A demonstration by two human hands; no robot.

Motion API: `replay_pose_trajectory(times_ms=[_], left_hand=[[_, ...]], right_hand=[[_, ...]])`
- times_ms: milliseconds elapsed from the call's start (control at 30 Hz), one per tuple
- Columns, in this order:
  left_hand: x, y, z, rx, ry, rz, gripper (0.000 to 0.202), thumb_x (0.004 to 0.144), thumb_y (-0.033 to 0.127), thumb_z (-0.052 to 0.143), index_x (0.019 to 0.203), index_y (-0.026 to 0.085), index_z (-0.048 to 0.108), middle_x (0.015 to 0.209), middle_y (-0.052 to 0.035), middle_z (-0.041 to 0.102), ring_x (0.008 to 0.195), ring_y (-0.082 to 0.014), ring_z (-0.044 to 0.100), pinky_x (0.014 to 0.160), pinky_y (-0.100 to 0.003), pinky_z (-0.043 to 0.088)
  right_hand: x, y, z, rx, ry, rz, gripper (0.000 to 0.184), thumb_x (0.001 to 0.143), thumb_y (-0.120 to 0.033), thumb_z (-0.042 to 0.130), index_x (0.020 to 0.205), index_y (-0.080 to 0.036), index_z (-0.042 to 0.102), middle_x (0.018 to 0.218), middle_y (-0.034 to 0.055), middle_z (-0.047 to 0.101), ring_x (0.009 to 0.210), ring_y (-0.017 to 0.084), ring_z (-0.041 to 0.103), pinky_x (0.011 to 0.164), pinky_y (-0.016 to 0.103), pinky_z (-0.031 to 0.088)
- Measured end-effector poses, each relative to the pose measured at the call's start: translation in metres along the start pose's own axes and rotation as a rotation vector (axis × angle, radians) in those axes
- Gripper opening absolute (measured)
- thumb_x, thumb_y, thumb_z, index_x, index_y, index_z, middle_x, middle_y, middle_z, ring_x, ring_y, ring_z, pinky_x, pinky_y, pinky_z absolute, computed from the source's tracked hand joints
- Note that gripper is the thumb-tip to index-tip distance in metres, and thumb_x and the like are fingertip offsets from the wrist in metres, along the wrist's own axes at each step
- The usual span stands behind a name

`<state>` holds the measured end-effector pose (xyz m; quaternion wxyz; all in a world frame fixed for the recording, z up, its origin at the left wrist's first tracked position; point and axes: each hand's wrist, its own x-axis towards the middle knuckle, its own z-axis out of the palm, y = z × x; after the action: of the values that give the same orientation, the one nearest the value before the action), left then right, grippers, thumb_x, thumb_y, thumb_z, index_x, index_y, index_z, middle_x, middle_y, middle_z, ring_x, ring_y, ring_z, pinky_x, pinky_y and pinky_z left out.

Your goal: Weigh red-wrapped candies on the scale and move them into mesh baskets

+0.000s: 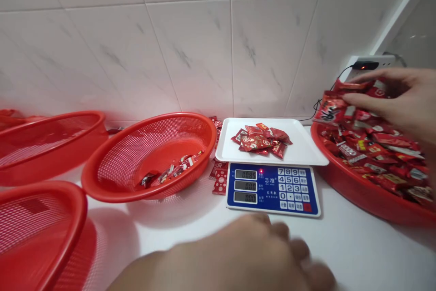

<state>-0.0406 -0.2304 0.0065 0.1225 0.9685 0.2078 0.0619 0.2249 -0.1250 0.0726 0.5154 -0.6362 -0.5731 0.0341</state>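
At the right, my right hand (pixel 405 96) grips several small red candy packets (pixel 330 109) between thumb and fingers. It is over a large red basin (pixel 368 209) heaped with similar wrapped candies (pixel 374 150). My left hand (pixel 238 254) is low in the foreground, in front of the scale, back of the hand up. Its fingers bend downward and are blurred, and the palm is hidden. A blue digital scale (pixel 272 189) carries a white tray (pixel 306 150) with a small pile of red candy packets (pixel 260 139) on it. The scale's top display seems to read 0.085.
Left of the scale, a red mesh basket (pixel 112 157) holds some wrapped candies (pixel 177 168). More red baskets stand at the far left (pixel 81 132) and front left (pixel 73 204). Red packets (pixel 220 180) lie beside the scale. Behind are a tiled wall (pixel 190 55) and a power strip (pixel 388 60) with a cable.
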Motion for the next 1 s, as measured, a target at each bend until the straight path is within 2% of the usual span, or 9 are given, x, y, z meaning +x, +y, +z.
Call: replay_pose_trajectory(times_ms=[67, 167, 267, 367, 467, 633, 767, 867, 1000], left_hand=[[0.008, -0.026, -0.014, 0.014, 0.163, -0.191, 0.019, 0.083, 0.026, 0.084, 0.09, 0.023, 0.067, 0.085, -0.0016, 0.075, 0.072, -0.0211, 0.07, 0.058, -0.033, 0.051], [0.022, -0.071, -0.03, -0.283, 0.565, -0.436, 0.025, 0.094, 0.036, 0.074, 0.113, 0.022, 0.065, 0.118, -0.0081, 0.074, 0.097, -0.0234, 0.072, 0.075, -0.033, 0.057], [0.038, -0.107, -0.026, -0.739, 0.776, -0.458, 0.035, 0.1, 0.039, 0.064, 0.126, 0.018, 0.058, 0.122, -0.0137, 0.072, 0.093, -0.021, 0.073, 0.073, -0.031, 0.059], [0.048, -0.123, -0.011, -0.9, 0.788, -0.405, 0.021, 0.098, 0.031, 0.062, 0.113, 0.016, 0.06, 0.102, -0.0105, 0.076, 0.078, -0.0179, 0.073, 0.067, -0.028, 0.06], [0.049, -0.126, -0.003, -0.714, 0.851, -0.414, 0.017, 0.095, 0.028, 0.065, 0.108, 0.018, 0.06, 0.091, -0.0058, 0.075, 0.076, -0.0174, 0.072, 0.069, -0.029, 0.059], [0.042, -0.131, -0.009, -0.338, 0.921, -0.514, 0.014, 0.094, 0.027, 0.067, 0.106, 0.02, 0.062, 0.092, -0.0049, 0.077, 0.077, -0.0172, 0.071, 0.068, -0.029, 0.054], [0.04, -0.136, -0.01, -0.148, 0.855, -0.658, 0.014, 0.091, 0.024, 0.07, 0.104, 0.021, 0.065, 0.086, -0.0035, 0.077, 0.072, -0.0178, 0.069, 0.065, -0.03, 0.049], [0.039, -0.138, -0.007, -0.102, 0.793, -0.697, 0.019, 0.09, 0.022, 0.071, 0.109, 0.021, 0.068, 0.087, -0.0049, 0.076, 0.074, -0.0195, 0.069, 0.069, -0.031, 0.049], [0.039, -0.138, -0.006, -0.071, 0.769, -0.729, 0.02, 0.091, 0.019, 0.071, 0.111, 0.019, 0.069, 0.081, -0.0046, 0.075, 0.071, -0.0194, 0.067, 0.071, -0.032, 0.048]], right_hand=[[-0.008, -0.007, 0.022, 0.333, 0.003, -0.016, 0.031, 0.064, -0.028, 0.088, 0.093, -0.023, 0.08, 0.067, -0.002, 0.063, 0.052, 0.008, 0.05, 0.045, 0.024, 0.04], [-0.021, -0.014, 0.062, 0.747, -0.138, 0.098, 0.043, 0.058, -0.034, 0.089, 0.097, -0.022, 0.076, 0.072, -0.0021, 0.066, 0.051, 0.01, 0.054, 0.04, 0.024, 0.043], [-0.036, -0.016, 0.099, 0.895, -0.312, 0.137, 0.043, 0.061, -0.036, 0.088, 0.098, -0.022, 0.072, 0.078, -0.002, 0.069, 0.056, 0.011, 0.059, 0.045, 0.025, 0.049], [-0.045, -0.014, 0.122, 0.898, -0.401, 0.157, 0.041, 0.063, -0.038, 0.086, 0.097, -0.023, 0.069, 0.081, -0.0022, 0.07, 0.063, 0.012, 0.063, 0.05, 0.025, 0.051], [-0.046, -0.009, 0.128, 0.906, -0.415, 0.201, 0.04, 0.062, -0.036, 0.087, 0.094, -0.023, 0.068, 0.085, -0.0021, 0.071, 0.07, 0.013, 0.066, 0.058, 0.025, 0.054], [-0.032, -0.006, 0.107, 0.956, -0.267, 0.3, 0.031, 0.065, -0.022, 0.084, 0.093, -0.023, 0.07, 0.087, -0.0027, 0.072, 0.069, 0.011, 0.062, 0.065, 0.026, 0.053], [-0.024, -0.009, 0.089, 0.99, -0.122, 0.324, 0.024, 0.071, -0.015, 0.078, 0.091, -0.023, 0.069, 0.082, -0.0034, 0.07, 0.061, 0.009, 0.055, 0.056, 0.024, 0.044], [-0.024, -0.011, 0.084, 1.003, -0.108, 0.316, 0.022, 0.073, -0.013, 0.077, 0.091, -0.024, 0.068, 0.08, -0.0045, 0.069, 0.06, 0.008, 0.055, 0.055, 0.023, 0.042], [-0.028, -0.013, 0.086, 1.019, -0.143, 0.313, 0.022, 0.075, -0.013, 0.077, 0.092, -0.024, 0.069, 0.088, -0.0024, 0.072, 0.079, 0.012, 0.067, 0.071, 0.025, 0.052]])
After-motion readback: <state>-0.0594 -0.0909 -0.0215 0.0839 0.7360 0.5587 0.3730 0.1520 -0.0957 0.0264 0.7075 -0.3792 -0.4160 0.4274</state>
